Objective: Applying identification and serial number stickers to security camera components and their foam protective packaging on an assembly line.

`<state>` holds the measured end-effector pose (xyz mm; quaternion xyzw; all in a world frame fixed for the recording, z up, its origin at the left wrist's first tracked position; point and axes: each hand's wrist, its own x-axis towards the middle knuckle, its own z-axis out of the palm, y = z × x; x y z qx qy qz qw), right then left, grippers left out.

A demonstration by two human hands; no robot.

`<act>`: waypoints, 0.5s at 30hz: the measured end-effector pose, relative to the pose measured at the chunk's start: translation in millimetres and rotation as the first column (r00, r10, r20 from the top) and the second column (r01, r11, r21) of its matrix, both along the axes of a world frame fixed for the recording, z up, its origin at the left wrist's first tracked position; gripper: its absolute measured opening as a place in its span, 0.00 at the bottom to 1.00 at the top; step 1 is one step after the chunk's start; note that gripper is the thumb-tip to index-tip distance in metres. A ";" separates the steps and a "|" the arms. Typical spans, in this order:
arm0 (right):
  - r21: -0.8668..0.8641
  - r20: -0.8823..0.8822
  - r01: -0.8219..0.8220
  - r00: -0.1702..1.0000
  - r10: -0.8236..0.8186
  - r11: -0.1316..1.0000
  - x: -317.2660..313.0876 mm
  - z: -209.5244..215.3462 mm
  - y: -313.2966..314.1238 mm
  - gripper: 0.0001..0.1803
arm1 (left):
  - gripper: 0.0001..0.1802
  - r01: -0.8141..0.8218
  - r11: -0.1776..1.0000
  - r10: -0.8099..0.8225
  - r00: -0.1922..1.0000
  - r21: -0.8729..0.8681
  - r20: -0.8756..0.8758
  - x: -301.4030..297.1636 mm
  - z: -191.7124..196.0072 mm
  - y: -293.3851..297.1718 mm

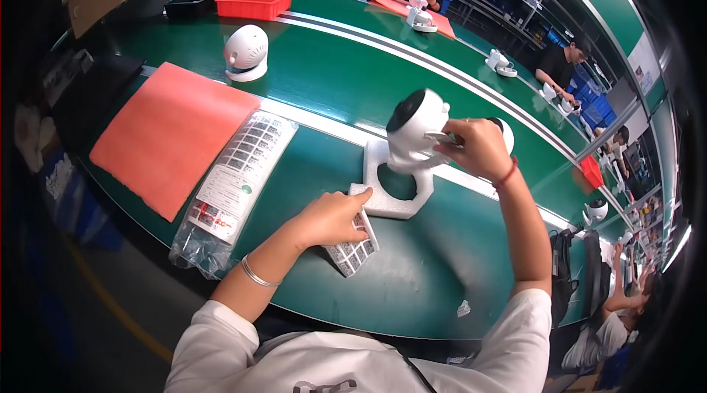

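Head view: one foam frame [398,208]; one white camera [417,132] tilted over it, right hand [479,147] closed on its side; base contact with foam unclear. Left hand [333,219], narrow pinch, holds one label sheet [349,255] by frame's near-left corner. Left of frame: one label bag [234,190], one orange mat [173,135]. Tabletop [412,282] shows from frame to near edge.

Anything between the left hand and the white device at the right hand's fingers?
A white foam ring lies on the bench between the left hand and the white device; above it, nothing visible blocks the way.
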<state>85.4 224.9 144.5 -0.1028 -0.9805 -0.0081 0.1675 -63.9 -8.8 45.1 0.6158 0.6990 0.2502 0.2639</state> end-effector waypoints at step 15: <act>0.087 0.027 0.462 0.885 -0.466 0.883 -69.7 -159.1 98.5 0.14 | 0.43 0.032 0.998 -0.032 0.999 -0.046 -0.009 3.2 -1.1 3.0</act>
